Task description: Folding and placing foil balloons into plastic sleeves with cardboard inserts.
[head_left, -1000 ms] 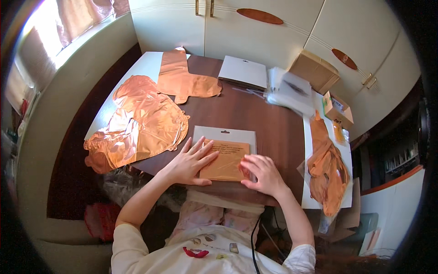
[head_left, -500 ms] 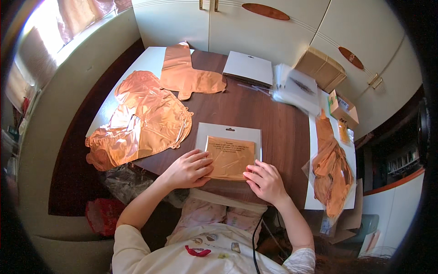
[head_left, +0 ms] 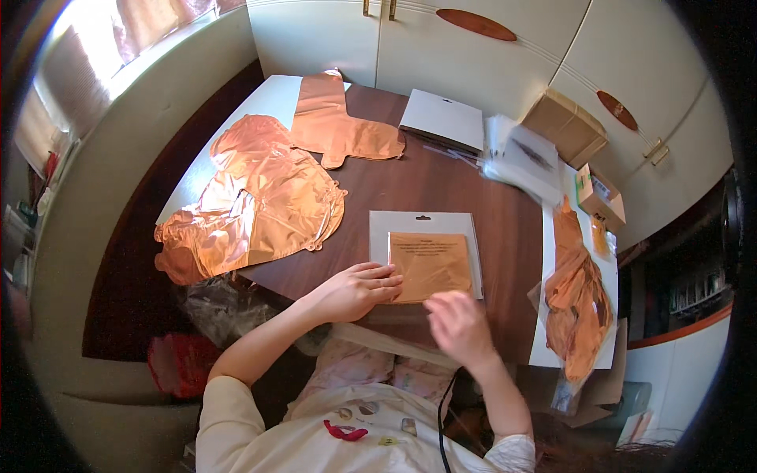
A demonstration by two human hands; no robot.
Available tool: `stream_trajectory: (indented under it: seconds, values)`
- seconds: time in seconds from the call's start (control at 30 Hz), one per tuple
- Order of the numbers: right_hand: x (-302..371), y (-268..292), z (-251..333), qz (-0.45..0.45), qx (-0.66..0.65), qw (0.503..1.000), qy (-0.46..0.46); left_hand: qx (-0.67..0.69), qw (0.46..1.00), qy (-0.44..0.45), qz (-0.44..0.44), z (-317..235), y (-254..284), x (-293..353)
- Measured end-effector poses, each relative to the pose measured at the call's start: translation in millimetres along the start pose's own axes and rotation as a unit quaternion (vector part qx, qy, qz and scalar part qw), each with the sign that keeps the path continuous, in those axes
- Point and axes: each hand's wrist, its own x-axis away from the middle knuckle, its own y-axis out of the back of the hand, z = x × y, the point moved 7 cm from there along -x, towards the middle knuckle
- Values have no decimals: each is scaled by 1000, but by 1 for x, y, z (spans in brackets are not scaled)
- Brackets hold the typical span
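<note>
In front of me on the table lies a white card [head_left: 378,236] with a hanging slot at its top. On it is a folded copper-coloured foil packet [head_left: 432,272] in a clear sleeve, with small dark print near the top. My left hand [head_left: 359,290] rests palm down, fingers stretched over the packet's left edge and lower left corner. My right hand [head_left: 461,327] is raised at the packet's lower right edge, its fingers bent and smeared by motion. Whether it touches the sleeve or pinches anything does not show.
Flat copper foil balloons [head_left: 268,205] cover the table's left side, another [head_left: 339,130] behind them. Farther back are white cards [head_left: 443,118], clear sleeves [head_left: 516,165] and a cardboard box [head_left: 566,126]. Crumpled copper foil [head_left: 579,299] lies at right, beside a small open box [head_left: 601,197].
The card and packet have shifted right and turned slightly. My left hand has followed, still on the left edge. My right hand has come off the lower right corner and moved slightly nearer me.
</note>
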Motion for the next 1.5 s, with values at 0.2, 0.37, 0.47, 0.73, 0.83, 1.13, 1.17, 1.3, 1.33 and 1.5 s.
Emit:
stream_trajectory:
  seconds: [0.2,0.37,0.47,0.73,0.83,1.13,1.17,1.3,1.33,1.5]
  values:
    - [-4,-44,48,7,-21,999,24,49,998,35,18,2,1,-1]
    - [-9,-51,41,38,-78,996,-11,47,998,26,19,3,-1,0]
    - [-17,-54,42,15,-32,999,-22,38,999,28,17,3,0,0]
    - [-21,-65,41,49,4,997,-57,34,999,24,22,2,0,-1]
    - [-19,-69,41,59,9,996,-62,20,999,21,20,2,0,-1]
    - [3,-6,10,-122,-323,936,-68,15,1000,12,19,1,0,-1]
    - [10,4,0,-168,-349,916,-104,24,999,19,29,2,0,0]
    - [1,6,14,-76,-161,982,-61,20,999,18,33,1,1,-3]
    - [-2,-6,26,-54,-120,990,-41,20,999,16,34,0,-1,-2]
    - [-14,-52,48,4,-28,999,-38,36,999,6,21,-2,-1,-2]
